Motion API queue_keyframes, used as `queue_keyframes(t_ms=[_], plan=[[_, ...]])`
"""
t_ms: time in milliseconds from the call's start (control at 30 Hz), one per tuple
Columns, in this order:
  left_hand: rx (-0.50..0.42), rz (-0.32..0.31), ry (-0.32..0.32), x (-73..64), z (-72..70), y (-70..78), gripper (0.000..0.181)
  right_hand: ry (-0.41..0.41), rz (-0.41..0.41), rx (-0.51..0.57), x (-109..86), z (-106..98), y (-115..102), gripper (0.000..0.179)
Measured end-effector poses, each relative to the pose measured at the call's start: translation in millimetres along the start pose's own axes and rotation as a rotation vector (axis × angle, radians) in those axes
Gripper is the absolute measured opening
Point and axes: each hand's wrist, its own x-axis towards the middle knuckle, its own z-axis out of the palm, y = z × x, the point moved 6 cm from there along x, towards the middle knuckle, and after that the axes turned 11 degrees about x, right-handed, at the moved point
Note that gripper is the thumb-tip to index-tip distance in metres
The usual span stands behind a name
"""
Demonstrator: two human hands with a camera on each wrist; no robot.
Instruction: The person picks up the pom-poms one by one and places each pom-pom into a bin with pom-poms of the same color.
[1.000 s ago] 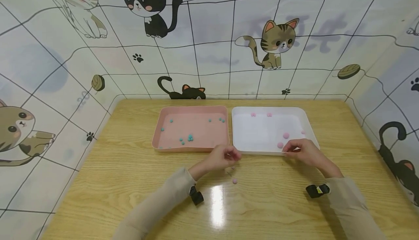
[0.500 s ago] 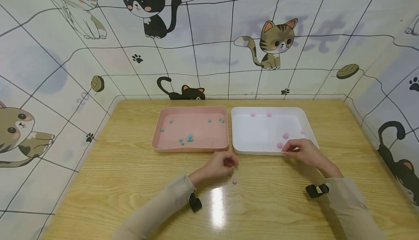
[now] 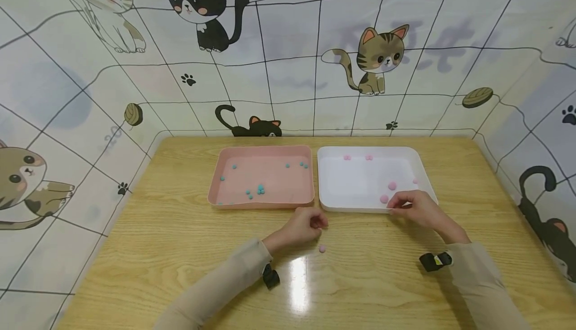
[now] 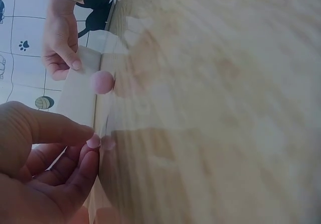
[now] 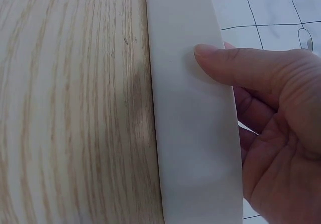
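Note:
My left hand [image 3: 300, 228] is low over the table in front of the gap between two trays. In the left wrist view its thumb and fingertips pinch a small pink ball [image 4: 93, 141] right at the tabletop. A larger pink ball [image 4: 103, 82] lies on the wood just beyond, seen in the head view near that hand. My right hand [image 3: 416, 209] grips the near wall of the white tray [image 5: 195, 133], thumb outside and fingers over the rim. Inside this tray are several pink balls [image 3: 392, 186], some in joined pairs.
Left of the white tray stands a pink tray [image 3: 274, 170] with several small teal balls [image 3: 261, 189]. Both trays sit at the back of the wooden table [image 3: 180, 250], near a cat-print backdrop [image 3: 292, 35].
My left hand has come back from the trays' front edge, down to the table, and now pinches the small pink ball there. The right hand stays on the white tray.

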Motion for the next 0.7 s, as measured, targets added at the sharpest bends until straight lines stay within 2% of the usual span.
queue_keyframes(t_ms=[333,700], plan=[[0.06,0.055,0.024,0.9,-2.7,6.3,0.02,0.001,-0.001,-0.02,1.0,-1,0,0.019],[-0.087,-0.056,-0.02,-1.5,-1.3,-5.0,0.02,0.0,0.031,-0.028,1.1,0,0,0.017]])
